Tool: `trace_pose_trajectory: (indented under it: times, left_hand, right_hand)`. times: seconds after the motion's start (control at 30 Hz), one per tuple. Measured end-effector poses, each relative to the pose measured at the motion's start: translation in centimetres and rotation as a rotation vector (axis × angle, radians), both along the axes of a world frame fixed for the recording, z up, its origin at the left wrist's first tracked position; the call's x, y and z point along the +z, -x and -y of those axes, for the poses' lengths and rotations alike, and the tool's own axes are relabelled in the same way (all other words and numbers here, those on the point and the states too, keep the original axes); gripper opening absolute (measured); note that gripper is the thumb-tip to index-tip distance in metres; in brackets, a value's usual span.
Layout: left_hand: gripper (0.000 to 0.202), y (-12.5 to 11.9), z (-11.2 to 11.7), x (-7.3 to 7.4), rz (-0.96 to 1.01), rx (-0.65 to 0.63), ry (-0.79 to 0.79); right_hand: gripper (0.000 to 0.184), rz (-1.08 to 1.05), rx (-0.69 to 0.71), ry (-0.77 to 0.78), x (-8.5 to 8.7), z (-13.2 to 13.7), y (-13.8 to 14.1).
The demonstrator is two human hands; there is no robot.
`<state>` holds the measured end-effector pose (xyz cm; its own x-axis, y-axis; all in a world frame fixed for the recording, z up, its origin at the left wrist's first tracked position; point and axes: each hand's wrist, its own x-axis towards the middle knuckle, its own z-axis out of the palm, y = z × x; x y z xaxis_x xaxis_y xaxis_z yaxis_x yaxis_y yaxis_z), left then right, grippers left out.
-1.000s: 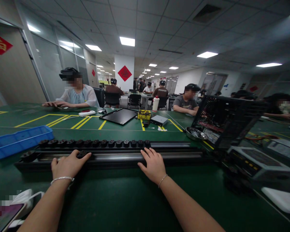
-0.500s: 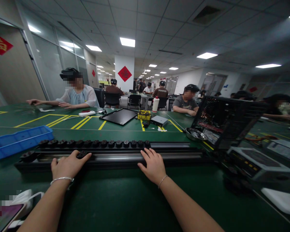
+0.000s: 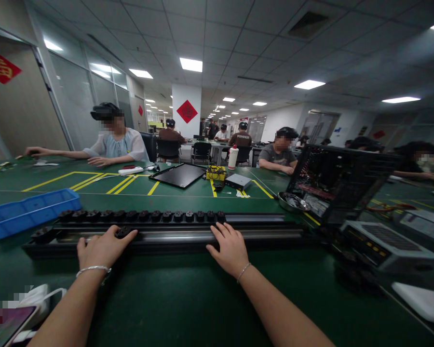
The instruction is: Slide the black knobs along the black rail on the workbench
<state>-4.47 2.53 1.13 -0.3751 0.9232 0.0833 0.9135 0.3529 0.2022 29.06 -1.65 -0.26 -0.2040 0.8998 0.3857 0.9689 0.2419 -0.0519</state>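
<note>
Two long black power tracks lie side by side across the green table. The nearer track (image 3: 173,236) has a shiny metallic strip along its channel. My left hand (image 3: 101,246) grips a small black socket module (image 3: 123,233) between thumb and fingers, over the left part of the near track. Part of that module is hidden by the hand. My right hand (image 3: 229,246) lies on the same track further right, fingers stretched out across its edge, holding nothing. A row of several round black socket modules (image 3: 155,216) sits along the far track (image 3: 255,218). Another module (image 3: 43,234) is at the near track's left end.
To the left stands a blue plastic bin (image 3: 32,209). A metal bowl (image 3: 292,201), an open computer case (image 3: 340,180) and a power supply (image 3: 386,243) are at right. Beyond the tracks lie a flat black panel (image 3: 183,174) and a grey drive (image 3: 237,181). People sit across the table.
Both my hands and the socket module stay in place. Across the table, the person at left has stretched an arm further to the left.
</note>
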Motion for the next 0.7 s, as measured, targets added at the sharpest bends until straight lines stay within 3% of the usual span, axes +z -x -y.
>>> trace_pose_trajectory:
  times: [0.7]
  left_hand:
    - [0.073, -0.58, 0.4, 0.65, -0.001, -0.006, 0.042]
  right_hand:
    - [0.054, -0.037, 0.019, -0.012, -0.11, -0.1, -0.08]
